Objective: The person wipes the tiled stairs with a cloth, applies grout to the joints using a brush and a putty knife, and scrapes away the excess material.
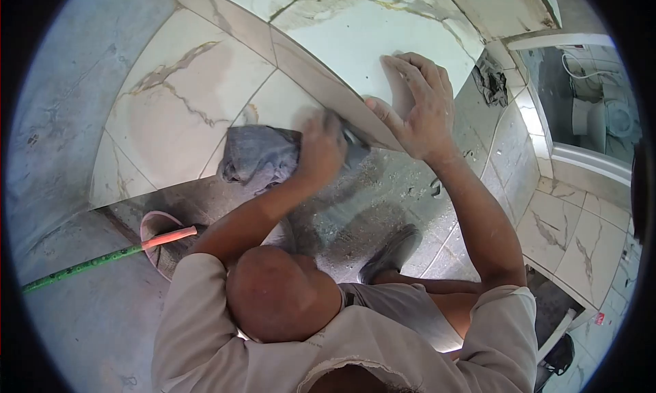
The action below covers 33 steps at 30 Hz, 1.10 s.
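Observation:
My left hand (322,147), slightly blurred by motion, has its fingers curled beside the tiled edge (342,85). A dark grey thing (354,147) shows just past its fingers, too unclear to name. Next to this hand, a crumpled grey-blue cloth (260,154) lies over the lower tiled surface (184,99). My right hand (424,109) rests with fingers apart on the upper white marbled tile (342,31), its thumb at the tile's edge, and holds nothing.
At the left, a bucket (152,222) stands near a green pole with an orange end (102,262). A dark shoe (393,255) is on the dusty floor (342,215). Crumpled dark material (490,82) lies at the upper right, near a doorway with a white toilet (618,118) beyond.

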Each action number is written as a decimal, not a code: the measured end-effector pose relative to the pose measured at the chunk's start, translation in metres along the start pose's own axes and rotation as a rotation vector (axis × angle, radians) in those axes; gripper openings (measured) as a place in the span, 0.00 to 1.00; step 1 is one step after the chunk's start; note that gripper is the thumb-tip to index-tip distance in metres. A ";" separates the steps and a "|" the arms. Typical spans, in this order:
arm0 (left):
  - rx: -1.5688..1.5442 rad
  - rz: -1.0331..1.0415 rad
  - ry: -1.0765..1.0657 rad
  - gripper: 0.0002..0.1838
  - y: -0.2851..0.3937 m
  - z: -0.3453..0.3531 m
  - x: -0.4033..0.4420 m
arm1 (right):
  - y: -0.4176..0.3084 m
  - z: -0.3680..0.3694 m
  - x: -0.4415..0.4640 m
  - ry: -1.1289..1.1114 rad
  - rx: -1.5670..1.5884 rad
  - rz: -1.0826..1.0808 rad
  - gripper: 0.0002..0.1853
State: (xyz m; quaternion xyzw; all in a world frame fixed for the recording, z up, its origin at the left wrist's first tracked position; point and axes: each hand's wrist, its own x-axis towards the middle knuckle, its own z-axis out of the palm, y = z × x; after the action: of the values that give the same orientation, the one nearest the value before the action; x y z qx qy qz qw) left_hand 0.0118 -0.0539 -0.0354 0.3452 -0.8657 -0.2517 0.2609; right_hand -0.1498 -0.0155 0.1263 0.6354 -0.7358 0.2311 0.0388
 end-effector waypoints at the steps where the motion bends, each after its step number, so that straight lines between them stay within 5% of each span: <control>1: -0.059 0.137 -0.121 0.17 0.007 0.004 -0.013 | 0.000 0.001 -0.001 0.007 -0.029 0.002 0.31; 2: -0.114 0.273 -0.238 0.17 0.016 0.012 -0.032 | 0.000 0.001 0.000 0.016 -0.058 -0.002 0.31; 4: -0.477 0.089 -0.744 0.18 0.025 0.045 -0.077 | -0.001 0.001 -0.002 0.017 -0.048 -0.011 0.31; 10: -0.752 0.033 -0.683 0.19 0.019 0.036 -0.116 | -0.001 0.003 0.000 0.037 -0.022 -0.084 0.29; 12: -0.733 0.221 -0.710 0.21 0.018 0.019 -0.097 | 0.000 0.002 0.001 0.039 -0.032 -0.105 0.28; 18: 0.059 0.149 0.079 0.31 -0.066 -0.051 -0.016 | -0.005 0.002 0.000 -0.017 -0.019 -0.039 0.29; 27: 0.265 -0.012 -0.069 0.36 -0.139 -0.126 -0.080 | 0.000 0.004 0.003 -0.046 0.003 -0.073 0.31; 33: 0.220 0.088 -0.096 0.35 -0.137 -0.107 -0.029 | -0.004 0.003 0.006 -0.071 -0.005 -0.081 0.33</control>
State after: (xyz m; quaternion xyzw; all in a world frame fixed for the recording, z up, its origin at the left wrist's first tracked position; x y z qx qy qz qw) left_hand 0.1608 -0.1473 -0.0489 0.3210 -0.9138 -0.1599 0.1905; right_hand -0.1469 -0.0229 0.1270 0.6722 -0.7110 0.2049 0.0238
